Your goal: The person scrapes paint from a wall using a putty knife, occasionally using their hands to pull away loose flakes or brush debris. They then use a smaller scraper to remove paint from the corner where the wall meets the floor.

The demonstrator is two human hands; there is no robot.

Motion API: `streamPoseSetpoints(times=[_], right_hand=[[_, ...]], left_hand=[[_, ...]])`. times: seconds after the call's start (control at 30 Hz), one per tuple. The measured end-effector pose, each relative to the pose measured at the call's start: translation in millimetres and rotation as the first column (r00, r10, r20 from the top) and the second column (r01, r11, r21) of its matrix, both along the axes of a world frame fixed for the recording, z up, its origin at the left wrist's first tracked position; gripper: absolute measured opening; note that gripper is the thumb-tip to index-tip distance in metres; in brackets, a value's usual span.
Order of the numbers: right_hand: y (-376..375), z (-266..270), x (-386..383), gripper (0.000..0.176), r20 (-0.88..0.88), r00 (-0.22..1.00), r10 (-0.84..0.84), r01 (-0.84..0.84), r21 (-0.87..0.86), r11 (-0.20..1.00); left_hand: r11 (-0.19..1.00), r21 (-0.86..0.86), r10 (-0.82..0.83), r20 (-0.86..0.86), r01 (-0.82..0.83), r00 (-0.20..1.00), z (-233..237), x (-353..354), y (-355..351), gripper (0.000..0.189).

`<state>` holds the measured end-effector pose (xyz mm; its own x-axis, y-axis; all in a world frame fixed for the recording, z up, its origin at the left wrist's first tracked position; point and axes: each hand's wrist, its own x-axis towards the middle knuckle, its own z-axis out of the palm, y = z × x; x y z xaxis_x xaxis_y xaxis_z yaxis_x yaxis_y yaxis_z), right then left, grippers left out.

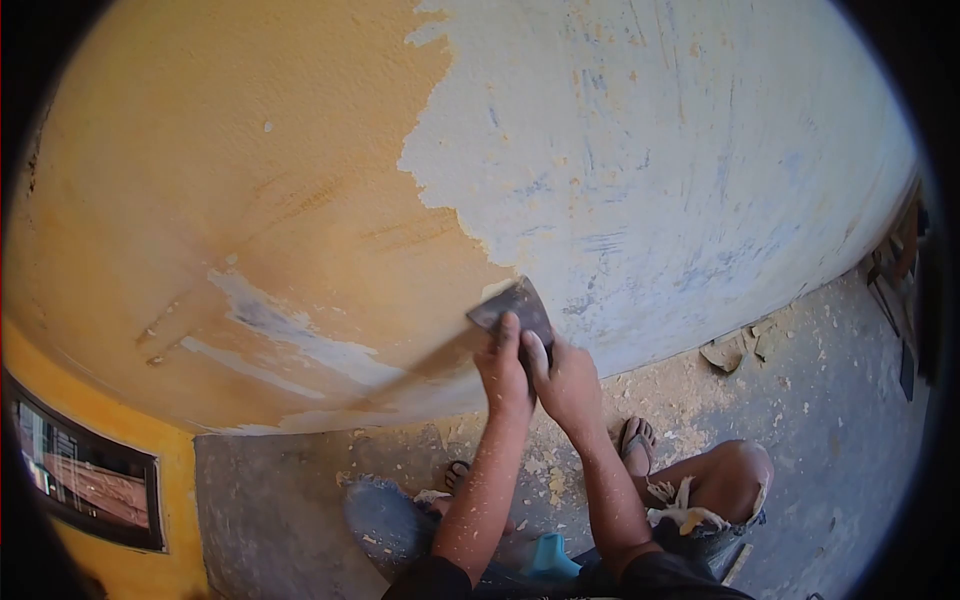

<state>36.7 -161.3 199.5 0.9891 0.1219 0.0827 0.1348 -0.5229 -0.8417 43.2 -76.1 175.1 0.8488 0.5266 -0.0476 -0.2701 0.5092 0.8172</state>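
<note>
Both my hands grip one scraper (522,306), a wide dark metal blade laid against the wall. My left hand (503,372) is closed on it, the thumb pressed on the blade's face. Beside it my right hand (568,385) is wrapped round the tool, its thumb also on the blade; the handle is hidden by the hands. The blade's upper edge meets the ragged border between the orange-yellow paint (300,150) on the left and the bared whitish wall (640,180) on the right. A small pale flake shows at that edge.
Paint chips (556,485) litter the grey floor (270,500) along the wall's foot. Larger peeled pieces (733,350) lie to the right. A window (90,460) is at lower left, and a light-blue object (550,556) sits between my legs. Dark items (905,280) lean at far right.
</note>
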Motion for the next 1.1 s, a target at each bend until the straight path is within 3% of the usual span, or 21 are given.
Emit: streamPoseSetpoints(times=[0.1,0.17,0.27,0.3,0.33,0.4,0.57,0.7,0.83,0.9,0.97,1.0,1.1], right_hand=[[6,52,-6,0.047,0.012,0.999,0.031,-0.030,-0.056,0.998],[10,47,-12,0.046,0.035,0.999,0.010,-0.006,-0.109,0.994],[10,0,-15,0.051,-0.045,0.999,0.006,-0.008,-0.051,0.999],[8,-10,-19,0.051,-0.025,1.000,0.006,-0.008,-0.051,0.999],[7,-18,-20,0.053,-0.061,0.998,-0.023,0.019,-0.061,0.998],[7,-19,-19,0.055,-0.111,0.993,-0.051,0.043,-0.078,0.996],[14,-5,-13,0.052,-0.093,0.995,-0.046,0.047,0.006,0.999],[18,74,-5,0.048,0.003,0.999,0.041,-0.041,-0.001,0.999],[28,81,-11,0.046,0.074,0.996,0.048,-0.044,-0.047,0.998],[29,50,-18,0.045,0.009,1.000,0.014,-0.014,-0.030,0.999],[25,33,-24,0.045,-0.015,1.000,0.009,-0.010,-0.027,1.000],[23,30,-25,0.045,-0.041,0.999,-0.005,0.003,-0.042,0.999],[23,54,-22,0.045,-0.027,1.000,-0.001,0.001,-0.021,1.000]], left_hand=[[0.998,-0.057,-0.033,0.097,0.039,0.995,46,-7,12,0.030],[0.999,-0.032,0.002,0.041,-0.001,0.999,57,-14,10,0.031],[0.985,0.108,0.141,-0.093,-0.131,0.986,0,-11,5,0.031],[0.980,0.153,0.143,-0.071,-0.131,0.987,-11,-12,-2,0.031],[0.994,0.087,0.073,-0.067,-0.067,0.995,-21,-13,0,0.030],[1.000,0.017,0.002,-0.061,-0.001,0.998,-12,-11,-1,0.029],[0.996,0.086,0.040,-0.106,-0.031,0.994,11,-12,6,0.026],[0.997,0.003,0.074,0.005,-0.074,0.997,82,-6,16,0.028],[0.996,0.087,0.000,0.106,-0.009,0.994,86,-11,30,0.035],[0.982,0.090,0.169,-0.004,-0.168,0.986,63,-14,19,0.034],[0.975,0.145,0.180,-0.079,-0.167,0.981,25,-15,16,0.035],[0.991,0.060,0.124,-0.068,-0.120,0.990,29,-17,12,0.036],[0.991,0.095,0.103,-0.041,-0.099,0.994,65,-16,15,0.036]])
